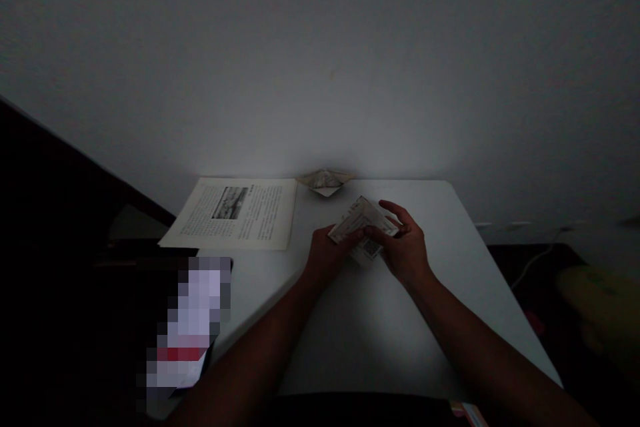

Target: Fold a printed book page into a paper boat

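Both of my hands meet over the middle of a white table [360, 320]. Between them is a folded piece of printed paper [361, 215], partly creased into a pointed shape. My left hand [327, 252] pinches its left edge with closed fingers. My right hand [403, 243] grips the right side, fingers curled over the top. The lower part of the paper is hidden behind my fingers. A small finished folded paper figure [325, 181] rests at the table's far edge, against the wall.
A printed page with a photo and text columns [235, 213] lies flat at the table's far left. A blurred-out bright screen [187, 327] sits at the near left corner. A plain wall rises behind the table. The surroundings are dark.
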Available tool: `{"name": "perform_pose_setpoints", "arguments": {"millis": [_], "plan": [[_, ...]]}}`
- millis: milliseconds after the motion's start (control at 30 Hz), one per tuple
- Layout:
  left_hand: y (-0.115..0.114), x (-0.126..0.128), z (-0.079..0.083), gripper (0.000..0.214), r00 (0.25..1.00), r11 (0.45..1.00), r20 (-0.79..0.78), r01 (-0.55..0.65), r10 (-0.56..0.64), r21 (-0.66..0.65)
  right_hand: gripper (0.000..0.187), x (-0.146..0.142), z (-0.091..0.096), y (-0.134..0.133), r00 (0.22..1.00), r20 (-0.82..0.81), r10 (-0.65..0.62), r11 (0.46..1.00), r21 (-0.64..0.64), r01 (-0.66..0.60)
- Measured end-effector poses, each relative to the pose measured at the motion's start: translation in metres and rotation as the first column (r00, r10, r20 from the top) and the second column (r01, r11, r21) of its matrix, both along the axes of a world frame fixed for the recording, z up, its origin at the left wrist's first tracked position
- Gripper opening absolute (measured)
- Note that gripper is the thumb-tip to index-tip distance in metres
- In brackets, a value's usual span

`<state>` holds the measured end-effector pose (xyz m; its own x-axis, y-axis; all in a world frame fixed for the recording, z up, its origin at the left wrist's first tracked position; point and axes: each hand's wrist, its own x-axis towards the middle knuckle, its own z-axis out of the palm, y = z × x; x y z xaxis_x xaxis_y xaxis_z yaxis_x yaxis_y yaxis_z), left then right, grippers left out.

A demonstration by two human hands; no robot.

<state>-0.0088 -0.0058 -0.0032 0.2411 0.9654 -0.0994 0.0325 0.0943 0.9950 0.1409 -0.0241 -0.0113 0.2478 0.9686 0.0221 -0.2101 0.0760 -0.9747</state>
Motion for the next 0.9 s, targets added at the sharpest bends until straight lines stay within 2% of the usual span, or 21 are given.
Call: {"name": "perform_pose_setpoints", "arguments": {"millis": [133, 267, 367, 533, 700, 900], "plan": [[0.0003, -0.0015, 0.0008, 0.036, 0.997, 0.998, -0.043, -0.059, 0.059, 0.012, 0.056, -0.0018, 0.0059, -0.0031, 0.998, 0.067, 0.0, 1.0, 0.03, -0.002], [0.0013, -0.0054, 0.0025, 0.037, 0.992, 0.992, -0.041, -0.124, 0.123, -0.021, 0.042, -0.0016, 0.0042, -0.0046, 0.973, 0.213, -0.091, 0.996, 0.042, 0.084], [0.0008, -0.0057, 0.0022, 0.037, 0.994, 0.993, -0.016, -0.112, 0.111, -0.035, 0.034, -0.0001, -0.0001, -0.0041, 0.955, 0.279, -0.103, 0.994, -0.002, 0.108], [-0.001, -0.0039, 0.0005, 0.037, 0.997, 0.997, -0.005, -0.077, 0.077, -0.01, 0.028, 0.0001, 0.0028, -0.004, 0.958, 0.282, -0.048, 0.999, 0.0, 0.051], [-0.0021, -0.0034, 0.0023, 0.036, 0.997, 0.997, 0.004, -0.075, 0.075, -0.02, 0.028, -0.0024, 0.0058, -0.0048, 0.956, 0.288, -0.06, 0.998, 0.03, 0.053], [-0.0035, -0.0037, 0.0032, 0.036, 0.998, 0.998, 0.001, -0.068, 0.068, -0.006, 0.029, -0.0008, -0.0028, -0.0048, 0.933, 0.347, -0.094, 0.995, 0.053, 0.081]]}}
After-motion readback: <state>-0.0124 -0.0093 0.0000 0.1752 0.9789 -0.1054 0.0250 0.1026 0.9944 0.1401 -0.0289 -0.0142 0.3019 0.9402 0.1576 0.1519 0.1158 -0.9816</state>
